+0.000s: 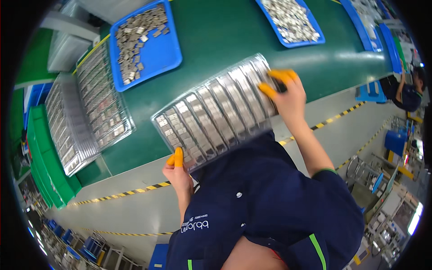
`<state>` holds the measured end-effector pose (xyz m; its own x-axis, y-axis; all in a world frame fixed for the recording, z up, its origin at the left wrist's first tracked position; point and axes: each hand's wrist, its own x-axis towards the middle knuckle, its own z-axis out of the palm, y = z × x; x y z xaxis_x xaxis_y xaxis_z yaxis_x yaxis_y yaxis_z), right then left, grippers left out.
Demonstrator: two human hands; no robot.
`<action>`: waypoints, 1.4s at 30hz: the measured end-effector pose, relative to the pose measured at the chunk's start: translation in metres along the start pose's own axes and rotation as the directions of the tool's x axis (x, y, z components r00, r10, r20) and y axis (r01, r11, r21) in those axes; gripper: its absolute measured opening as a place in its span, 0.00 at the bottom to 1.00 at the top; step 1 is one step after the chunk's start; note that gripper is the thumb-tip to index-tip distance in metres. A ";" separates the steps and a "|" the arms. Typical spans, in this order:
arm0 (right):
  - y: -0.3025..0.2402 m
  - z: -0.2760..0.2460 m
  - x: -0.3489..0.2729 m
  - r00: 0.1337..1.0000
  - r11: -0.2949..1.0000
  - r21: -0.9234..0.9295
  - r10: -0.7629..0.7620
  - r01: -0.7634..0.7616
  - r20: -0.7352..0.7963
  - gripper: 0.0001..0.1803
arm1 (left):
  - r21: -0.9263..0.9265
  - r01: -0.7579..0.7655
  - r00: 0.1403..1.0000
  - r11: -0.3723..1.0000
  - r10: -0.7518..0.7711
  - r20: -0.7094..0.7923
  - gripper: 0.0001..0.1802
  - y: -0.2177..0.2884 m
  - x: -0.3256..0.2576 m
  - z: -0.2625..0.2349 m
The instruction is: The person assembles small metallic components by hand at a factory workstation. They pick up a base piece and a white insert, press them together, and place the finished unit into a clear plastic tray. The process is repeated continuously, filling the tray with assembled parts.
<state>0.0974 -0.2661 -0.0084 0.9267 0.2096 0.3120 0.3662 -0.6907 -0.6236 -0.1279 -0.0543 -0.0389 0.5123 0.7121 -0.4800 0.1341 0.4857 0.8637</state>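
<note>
A clear plastic tray (216, 112) with slanting rows of small silvery metal pieces lies in front of me, its near edge against my dark shirt. My left hand (178, 176), with yellow finger cots, grips the tray's near left corner, thumb on top. Beside the tray's right edge is my right hand (289, 92), also in yellow cots. Its thumb and forefinger are spread, with a dark gap between them; the thumb reaches over the edge, and whether it touches is unclear.
A blue bin (157, 56) of loose metal pieces stands beyond the tray on the green table (216, 27). Another blue bin (320, 37) holds shinier pieces. At left are stacked filled trays (72, 126) and a green bin (47, 157). Another person (407, 96) sits at far right.
</note>
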 end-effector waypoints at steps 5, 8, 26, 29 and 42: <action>-0.026 -0.044 -0.049 0.993 0.892 -0.447 0.103 -0.065 0.061 0.23 | 0.189 0.100 0.992 0.977 -0.112 0.050 0.09 0.023 -0.002 -0.010; -0.017 -0.070 -0.058 0.832 0.713 -0.682 0.470 -0.161 0.294 0.23 | 0.242 0.095 0.981 0.966 -0.132 0.139 0.09 0.025 -0.004 -0.002; -0.037 -0.064 0.035 0.657 0.625 0.383 0.289 -0.680 0.696 0.13 | -0.011 -0.010 0.982 1.000 0.012 0.191 0.06 0.062 0.002 -0.015; -0.068 -0.022 0.100 0.736 0.833 0.386 0.036 -0.396 0.676 0.13 | -0.046 -0.096 0.988 0.994 0.100 0.117 0.06 0.073 0.019 -0.026; -0.250 0.260 0.224 0.395 0.901 0.257 -0.390 0.350 0.832 0.26 | -0.042 0.040 0.991 0.998 -0.045 -0.129 0.16 0.100 0.063 -0.074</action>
<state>0.2358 0.1338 0.0309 0.2937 0.9280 -0.2294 0.6760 -0.3713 -0.6365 -0.1453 0.0767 0.0058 0.3921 0.7487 -0.5345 0.1187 0.5350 0.8364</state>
